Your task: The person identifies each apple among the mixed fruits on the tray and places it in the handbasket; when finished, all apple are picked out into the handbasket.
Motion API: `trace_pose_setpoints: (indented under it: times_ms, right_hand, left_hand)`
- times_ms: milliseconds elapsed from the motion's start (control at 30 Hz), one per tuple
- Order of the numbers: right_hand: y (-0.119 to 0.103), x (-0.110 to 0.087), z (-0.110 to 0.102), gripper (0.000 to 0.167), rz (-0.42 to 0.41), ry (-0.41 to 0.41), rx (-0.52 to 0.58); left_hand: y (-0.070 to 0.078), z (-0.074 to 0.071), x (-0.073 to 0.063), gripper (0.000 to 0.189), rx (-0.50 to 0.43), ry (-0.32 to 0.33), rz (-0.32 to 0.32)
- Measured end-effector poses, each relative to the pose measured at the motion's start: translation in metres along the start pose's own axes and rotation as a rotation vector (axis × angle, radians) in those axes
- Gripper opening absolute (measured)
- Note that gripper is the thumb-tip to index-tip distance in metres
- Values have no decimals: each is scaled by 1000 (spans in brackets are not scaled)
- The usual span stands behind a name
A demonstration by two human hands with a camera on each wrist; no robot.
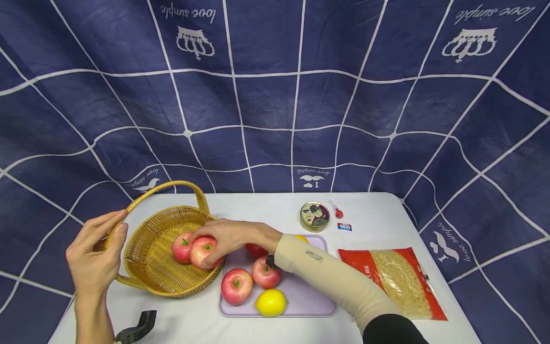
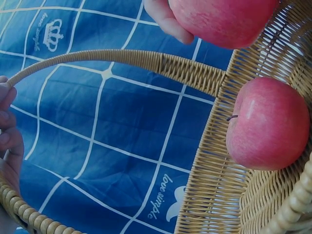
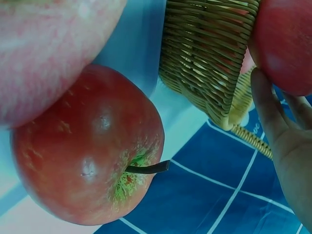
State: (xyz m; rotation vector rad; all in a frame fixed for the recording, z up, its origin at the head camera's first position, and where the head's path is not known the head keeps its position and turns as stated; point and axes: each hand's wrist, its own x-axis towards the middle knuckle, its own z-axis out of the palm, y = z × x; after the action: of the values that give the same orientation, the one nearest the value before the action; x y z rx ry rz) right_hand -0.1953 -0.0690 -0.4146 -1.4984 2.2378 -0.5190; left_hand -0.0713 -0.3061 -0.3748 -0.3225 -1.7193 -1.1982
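A wicker basket (image 1: 159,282) with a tall arched handle stands at the left of the table. My left hand (image 1: 95,253) grips that handle on its left side. Over the basket's right rim, my right hand (image 1: 227,237) holds an apple (image 1: 202,252) between thumb and fingers. Another apple (image 2: 269,124) lies inside the basket, just left of the held one. To the right, a lilac tray (image 1: 307,301) carries several apples, among them one at its left (image 1: 237,286), and a yellow lemon (image 1: 271,303). A second yellow fruit (image 1: 302,238) is mostly hidden behind my right forearm.
Right of the tray lies a red-edged clear bag of pale dry food (image 1: 401,282). Farther back are a round tin (image 1: 314,216), a red lollipop (image 1: 339,213) and a small blue-and-red packet (image 1: 344,227). A dark blue checked cloth (image 1: 266,105) hangs behind the white table.
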Motion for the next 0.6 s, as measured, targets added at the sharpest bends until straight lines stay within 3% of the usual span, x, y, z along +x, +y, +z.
trace_pose_setpoints:
  times_ms: [600]
  right_hand:
    - [-2,17,10,67,49,-48,-50]
  left_hand:
    - [-2,-1,-2,20,-5,-1,-5]
